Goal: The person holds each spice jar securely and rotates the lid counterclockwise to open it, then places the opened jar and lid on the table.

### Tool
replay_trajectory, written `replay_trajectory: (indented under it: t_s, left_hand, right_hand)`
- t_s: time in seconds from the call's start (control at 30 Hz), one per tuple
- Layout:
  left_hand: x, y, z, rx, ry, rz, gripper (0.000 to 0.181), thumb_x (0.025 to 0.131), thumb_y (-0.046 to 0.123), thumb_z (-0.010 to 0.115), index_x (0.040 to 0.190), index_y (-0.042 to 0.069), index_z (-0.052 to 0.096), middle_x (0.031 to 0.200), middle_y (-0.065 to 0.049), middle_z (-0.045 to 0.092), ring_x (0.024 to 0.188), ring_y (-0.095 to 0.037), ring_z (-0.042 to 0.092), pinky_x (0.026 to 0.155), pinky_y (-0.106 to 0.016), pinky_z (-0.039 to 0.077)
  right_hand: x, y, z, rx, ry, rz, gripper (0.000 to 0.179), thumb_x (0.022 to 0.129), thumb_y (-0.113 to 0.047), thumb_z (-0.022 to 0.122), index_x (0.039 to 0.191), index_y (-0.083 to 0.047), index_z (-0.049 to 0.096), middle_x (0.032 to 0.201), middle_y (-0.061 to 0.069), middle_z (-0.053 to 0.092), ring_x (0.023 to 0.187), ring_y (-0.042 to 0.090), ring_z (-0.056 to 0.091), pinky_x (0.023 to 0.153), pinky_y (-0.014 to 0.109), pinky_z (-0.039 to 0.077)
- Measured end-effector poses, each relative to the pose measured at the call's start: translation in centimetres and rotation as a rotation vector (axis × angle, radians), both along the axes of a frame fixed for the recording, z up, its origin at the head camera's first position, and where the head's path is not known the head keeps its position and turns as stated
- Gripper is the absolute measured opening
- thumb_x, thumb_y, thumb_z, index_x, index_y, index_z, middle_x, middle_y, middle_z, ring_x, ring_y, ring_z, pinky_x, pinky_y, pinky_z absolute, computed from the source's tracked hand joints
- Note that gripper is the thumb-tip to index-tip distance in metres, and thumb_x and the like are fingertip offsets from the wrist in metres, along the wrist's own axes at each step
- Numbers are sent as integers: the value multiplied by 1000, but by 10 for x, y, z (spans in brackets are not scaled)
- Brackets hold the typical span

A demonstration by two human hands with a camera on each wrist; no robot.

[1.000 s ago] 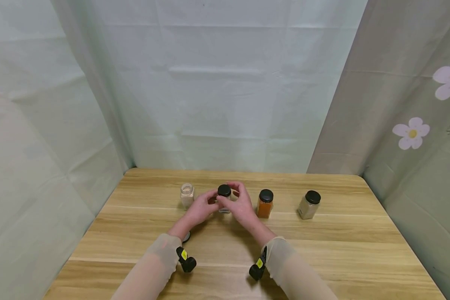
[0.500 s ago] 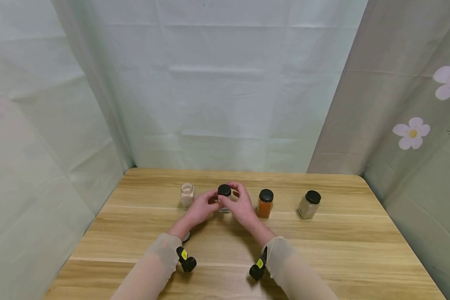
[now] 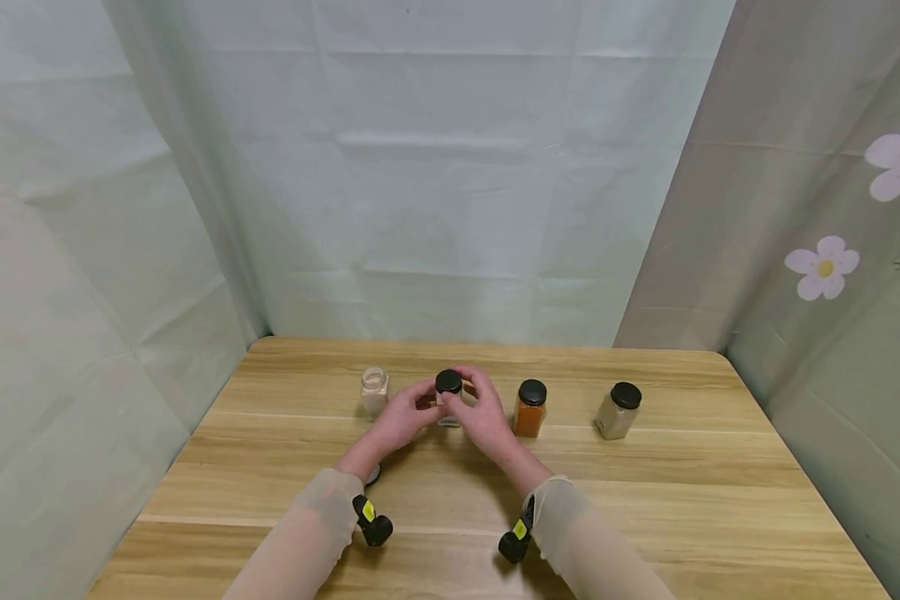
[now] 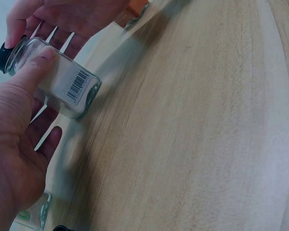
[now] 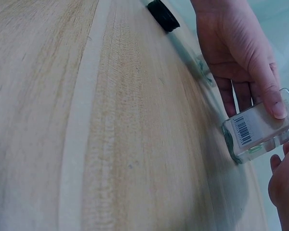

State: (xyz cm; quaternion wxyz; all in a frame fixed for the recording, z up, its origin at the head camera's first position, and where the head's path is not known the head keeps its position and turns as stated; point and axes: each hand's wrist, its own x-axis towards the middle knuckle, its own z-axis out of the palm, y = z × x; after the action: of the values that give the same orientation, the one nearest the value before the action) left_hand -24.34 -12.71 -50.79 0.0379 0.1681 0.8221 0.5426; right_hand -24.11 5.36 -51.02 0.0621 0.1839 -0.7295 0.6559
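Note:
In the head view, a clear glass spice jar [image 3: 450, 420] with a black screw lid [image 3: 448, 381] is between the two hands. My left hand [image 3: 403, 415] grips its body, thumb across the label side. With thumb and fingers, my right hand [image 3: 487, 414] holds the lid end. A barcode label [image 4: 77, 86] shows on the jar in the left wrist view, where the jar is tilted. The right wrist view shows the left thumb [image 5: 278, 109] pressed on the glass. Left of the hands stands a lidless jar [image 3: 375, 393] of pale powder.
A jar of orange powder [image 3: 529, 415] with a black lid stands right of the hands. Farther right is a black-lidded jar of beige powder [image 3: 617, 415]. A loose black lid [image 5: 163, 15] lies on the wooden table [image 3: 690, 517], partly hidden by the left wrist in the head view.
My right thumb has shifted slightly to the right at the lid, and the fingers behind it slightly to the left. The jar and my left hand stay in place.

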Motion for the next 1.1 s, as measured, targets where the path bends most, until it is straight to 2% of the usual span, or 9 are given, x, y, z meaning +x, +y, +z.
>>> replay_trajectory:
  t_s: [0.17,0.37,0.5,0.63,0.83,1.1]
  left_hand:
    - [1,-1,2,-7,-15,-5,47,93,26,78,138,18,65,128,-5,69,120,-23,62,101,-44,49]
    - [2,-1,3,-1,-19,-10,48,93,26,78,138,18,65,126,-5,69,118,-23,63,100,-44,49]
    - [1,0,1,10,-19,-7,48,94,21,78,139,15,64,128,-7,69,121,-25,62,102,-44,49]
    - [0,0,0,21,-30,-3,47,95,18,76,140,13,63,130,-7,68,123,-25,62,102,-42,49]
    - [0,0,0,36,-22,-18,47,95,16,75,140,11,63,132,-10,67,124,-28,61,103,-44,49]
    - [1,0,0,20,-33,-3,49,95,19,76,142,13,62,132,-8,67,125,-25,60,104,-43,48]
  right_hand:
    - [4,-1,6,-1,-23,11,43,98,-6,67,140,-4,57,142,17,51,135,35,45,113,61,31]
    - [14,-1,23,11,-23,34,45,98,-2,65,142,2,54,144,25,48,136,39,43,113,63,31]
    - [9,-1,15,-3,-22,25,53,97,-7,71,146,-1,51,149,23,47,137,38,43,113,63,30]
    - [4,-1,4,-17,-60,10,59,95,-17,76,147,-8,50,150,18,47,137,33,44,114,57,31]
    - [1,0,1,-13,-102,-21,62,91,-29,80,142,-10,51,143,7,53,134,30,47,112,52,35]
    - [-1,-1,1,-50,-101,-32,61,89,-24,83,137,-4,52,136,9,55,131,32,47,114,54,33]
